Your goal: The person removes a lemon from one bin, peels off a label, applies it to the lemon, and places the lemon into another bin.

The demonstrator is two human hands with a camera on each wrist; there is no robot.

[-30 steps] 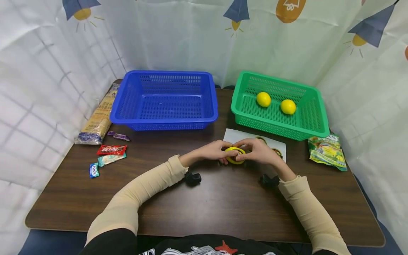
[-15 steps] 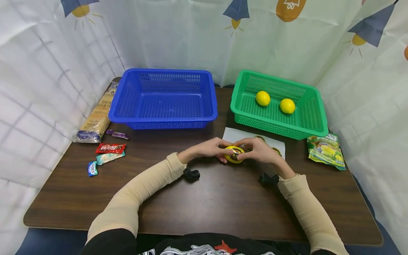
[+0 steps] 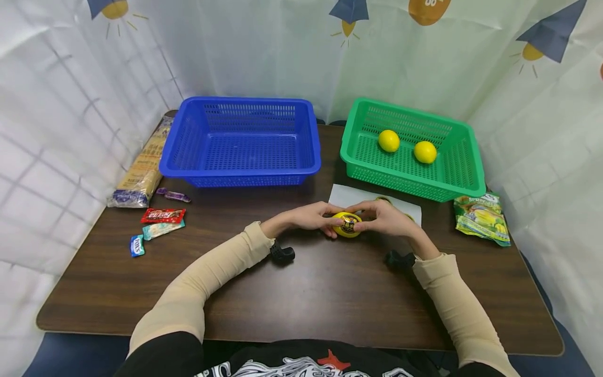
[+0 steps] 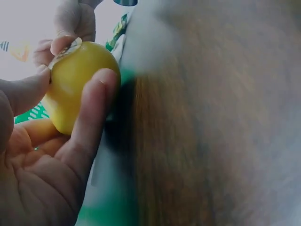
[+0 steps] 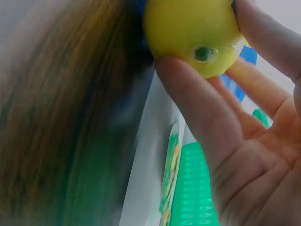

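Between both hands, over the middle of the table, is a yellow lemon (image 3: 347, 234). A round black-and-gold sticker (image 3: 349, 224) lies on its upper face. My left hand (image 3: 313, 218) grips the lemon from the left, thumb on top by the sticker's edge. From the right, my right hand (image 3: 385, 219) pinches it, its thumb at the sticker's other edge. The left wrist view shows part of the sticker (image 4: 67, 52) catching the light. In the right wrist view the lemon (image 5: 190, 28) shows its dark green stem end above the fingers.
Behind the right hand lies a white sheet (image 3: 346, 196) with round stickers, partly hidden. A green basket (image 3: 400, 183) holds two lemons (image 3: 388, 141); a blue basket (image 3: 240, 173) stands left of it. Several small wrapped candies (image 3: 163, 215), a long tan packet (image 3: 146, 165) and a green bag (image 3: 482, 217) lie around.
The fingers have drawn outward from the lemon's top, so the sticker shows more fully. The lemon is tilted a little, and both hands stay around it.
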